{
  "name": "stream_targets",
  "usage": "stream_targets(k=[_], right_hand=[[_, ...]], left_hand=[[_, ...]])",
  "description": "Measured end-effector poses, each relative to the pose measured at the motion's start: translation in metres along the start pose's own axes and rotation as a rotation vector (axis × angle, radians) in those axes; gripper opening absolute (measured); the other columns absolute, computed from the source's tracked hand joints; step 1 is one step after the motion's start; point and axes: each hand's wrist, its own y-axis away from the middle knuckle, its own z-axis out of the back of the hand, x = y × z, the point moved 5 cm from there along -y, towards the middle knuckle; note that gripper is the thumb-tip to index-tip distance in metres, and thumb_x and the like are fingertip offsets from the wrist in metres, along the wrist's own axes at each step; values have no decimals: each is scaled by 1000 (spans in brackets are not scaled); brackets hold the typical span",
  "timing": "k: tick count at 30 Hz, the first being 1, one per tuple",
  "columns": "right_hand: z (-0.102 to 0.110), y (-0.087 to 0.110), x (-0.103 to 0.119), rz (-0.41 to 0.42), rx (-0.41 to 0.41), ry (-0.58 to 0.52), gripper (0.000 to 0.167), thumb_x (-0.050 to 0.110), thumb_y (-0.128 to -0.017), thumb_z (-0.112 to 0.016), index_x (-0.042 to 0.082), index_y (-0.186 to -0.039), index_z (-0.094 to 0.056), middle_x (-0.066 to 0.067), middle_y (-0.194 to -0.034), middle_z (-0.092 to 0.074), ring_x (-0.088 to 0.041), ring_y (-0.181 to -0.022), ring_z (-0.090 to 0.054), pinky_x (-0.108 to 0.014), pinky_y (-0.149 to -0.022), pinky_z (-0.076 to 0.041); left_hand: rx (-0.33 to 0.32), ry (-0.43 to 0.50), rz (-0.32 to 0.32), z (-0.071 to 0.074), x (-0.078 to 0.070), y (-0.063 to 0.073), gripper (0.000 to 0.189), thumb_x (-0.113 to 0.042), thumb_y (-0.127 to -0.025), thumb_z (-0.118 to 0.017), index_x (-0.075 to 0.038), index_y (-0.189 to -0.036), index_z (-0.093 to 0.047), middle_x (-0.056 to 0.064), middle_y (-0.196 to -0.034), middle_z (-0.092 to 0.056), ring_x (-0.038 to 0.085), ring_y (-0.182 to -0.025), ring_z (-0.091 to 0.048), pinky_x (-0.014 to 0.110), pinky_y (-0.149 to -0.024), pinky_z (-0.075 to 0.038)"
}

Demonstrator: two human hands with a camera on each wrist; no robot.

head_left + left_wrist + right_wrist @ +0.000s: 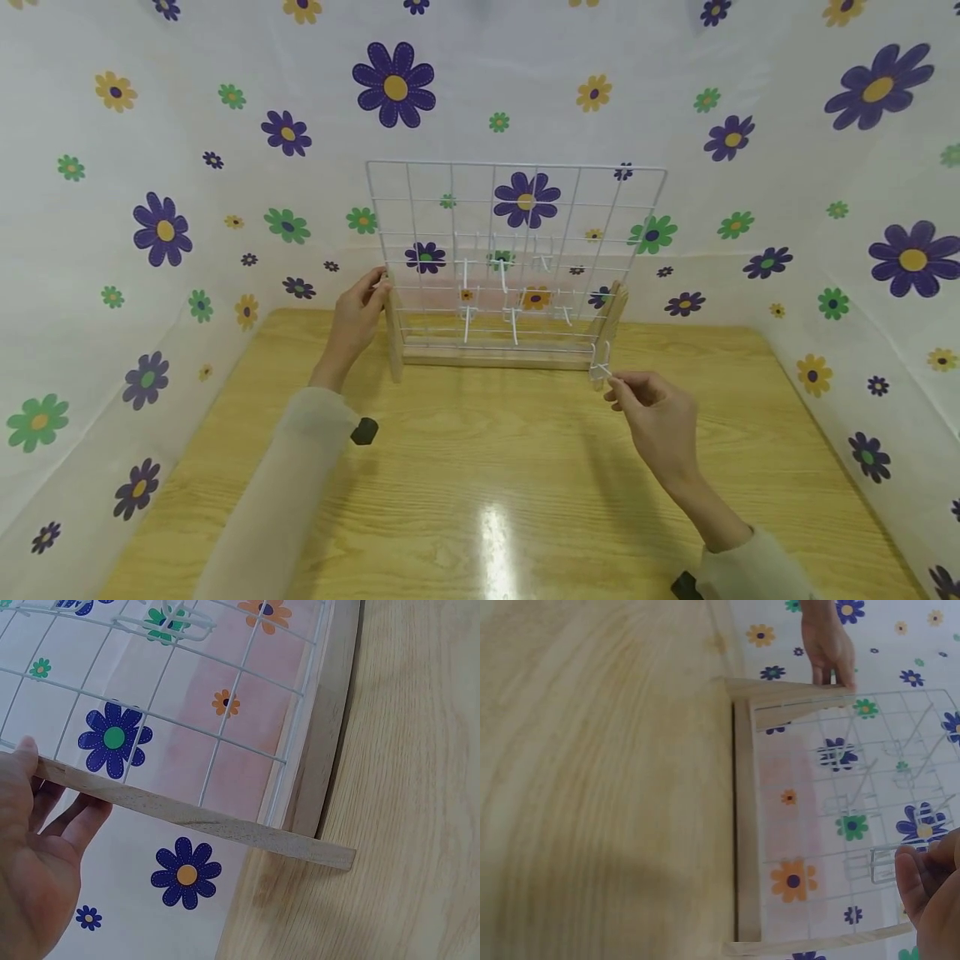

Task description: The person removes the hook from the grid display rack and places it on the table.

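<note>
A white wire grid panel (517, 165) stands in a wooden frame (495, 362), with several white wire hooks (514, 327) hung on its middle and lower rows. At the frame's left side, my left hand (356, 321) grips the wooden upright (195, 815) between thumb and fingers. My right hand (663, 417) pinches the stem of another white double-pronged hook (601, 367) between thumb and fingertips. In the head view that hook overlaps the foot of the right upright (611, 321); in the right wrist view it lies in front of the grid.
The frame rests on a wood-grain table (450, 467) towards its back edge. A white flower-patterned sheet (300, 183) rises behind and along both sides. Small black blocks (364, 431) sit at the sleeve cuffs.
</note>
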Motion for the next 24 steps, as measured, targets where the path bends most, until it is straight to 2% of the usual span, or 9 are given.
stream_targets(k=[8,15,21,24], right_hand=[[-3,12,-14,-66,1,61,6,-13,-91,-71,-11,-94,-74,-23,-80,-73,3,-63,-65,-15,-60,-58],[0,16,-23,-24,23,53,5,-8,-91,-73,-7,-95,-76,-17,-82,-76,2,-65,-67,-17,-60,-60],[4,16,-32,-19,30,91,4,-8,-91,-74,-7,-94,-76,-17,-79,-75,-10,-62,-70,-18,-58,-59],[4,17,-36,-16,40,104,4,-10,-90,-73,-8,-93,-75,-19,-80,-75,-6,-63,-69,-17,-58,-59]], left_hand=[[-1,5,-1,0,0,1,54,-33,-110,-50,-4,-155,-44,18,-158,-44,36,-135,-53,47,-110,-49],[-8,-16,5,0,-1,2,52,-31,-111,-49,-4,-156,-44,19,-157,-46,36,-134,-54,46,-109,-50],[-7,-3,7,-1,-3,3,52,-31,-111,-49,-4,-156,-44,19,-157,-45,37,-135,-53,46,-110,-49],[-7,4,7,-1,-3,3,52,-30,-111,-49,-4,-156,-44,20,-157,-45,37,-135,-53,47,-111,-48]])
